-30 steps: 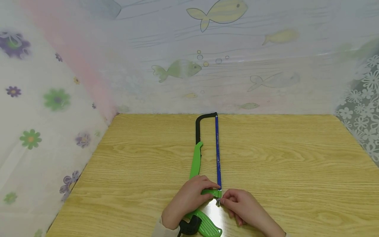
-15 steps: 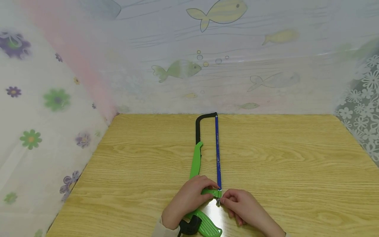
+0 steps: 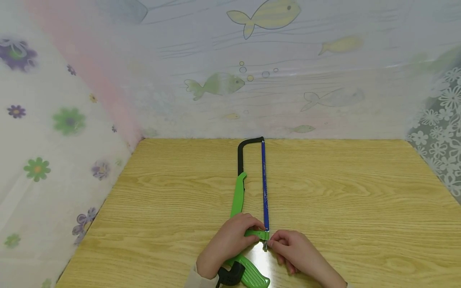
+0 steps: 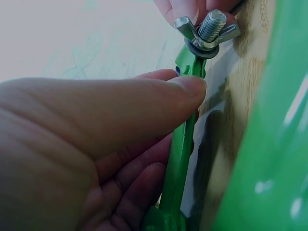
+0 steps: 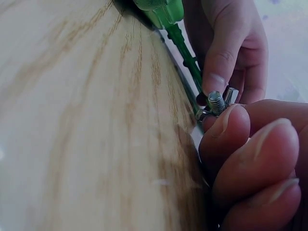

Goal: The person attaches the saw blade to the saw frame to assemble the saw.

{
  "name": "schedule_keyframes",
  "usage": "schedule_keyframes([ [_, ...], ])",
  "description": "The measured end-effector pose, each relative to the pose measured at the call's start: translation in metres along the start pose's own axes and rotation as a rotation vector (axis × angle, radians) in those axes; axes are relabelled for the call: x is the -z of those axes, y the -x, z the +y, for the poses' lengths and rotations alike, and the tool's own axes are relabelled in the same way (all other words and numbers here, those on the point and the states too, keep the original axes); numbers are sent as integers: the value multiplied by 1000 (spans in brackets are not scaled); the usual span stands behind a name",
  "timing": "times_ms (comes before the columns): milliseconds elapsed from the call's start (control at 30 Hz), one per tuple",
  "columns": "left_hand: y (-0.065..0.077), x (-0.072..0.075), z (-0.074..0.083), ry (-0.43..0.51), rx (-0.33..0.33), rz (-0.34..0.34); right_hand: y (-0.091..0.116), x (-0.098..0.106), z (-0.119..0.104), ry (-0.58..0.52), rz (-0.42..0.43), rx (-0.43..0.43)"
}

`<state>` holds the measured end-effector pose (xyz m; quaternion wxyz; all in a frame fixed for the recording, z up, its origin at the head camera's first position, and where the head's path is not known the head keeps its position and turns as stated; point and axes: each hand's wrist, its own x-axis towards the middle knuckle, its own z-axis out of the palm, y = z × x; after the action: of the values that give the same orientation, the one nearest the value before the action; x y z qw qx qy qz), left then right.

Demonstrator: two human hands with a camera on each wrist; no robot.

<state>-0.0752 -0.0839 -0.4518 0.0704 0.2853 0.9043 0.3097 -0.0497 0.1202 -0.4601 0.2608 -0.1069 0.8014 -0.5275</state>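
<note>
A hacksaw (image 3: 238, 196) with a green and black frame lies on the wooden table, its blue blade (image 3: 265, 184) on the right side. My left hand (image 3: 234, 238) grips the short green arm (image 4: 178, 163) at the near end of the frame, thumb on one side and fingers on the other. Beyond that arm, a metal wing nut (image 4: 229, 32) sits on a threaded bolt (image 5: 216, 102). With curled fingers, my right hand (image 3: 297, 250) pinches the wing nut from the right. Its fingertips partly cover the nut in the right wrist view.
The green handle (image 3: 255, 274) and a black grip part (image 3: 232, 274) lie close to the left wrist. At the far table edge, the black frame end (image 3: 252, 140) lies near a wall covering (image 3: 216, 116) printed with fish. A flowered covering (image 3: 68, 160) borders the table on the left.
</note>
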Motion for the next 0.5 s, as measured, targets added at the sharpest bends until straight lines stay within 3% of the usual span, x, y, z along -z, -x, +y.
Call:
schedule_keyframes([
  [500,0,0,0,-3,-6,-9,0,-1,0,12,14,-10],
])
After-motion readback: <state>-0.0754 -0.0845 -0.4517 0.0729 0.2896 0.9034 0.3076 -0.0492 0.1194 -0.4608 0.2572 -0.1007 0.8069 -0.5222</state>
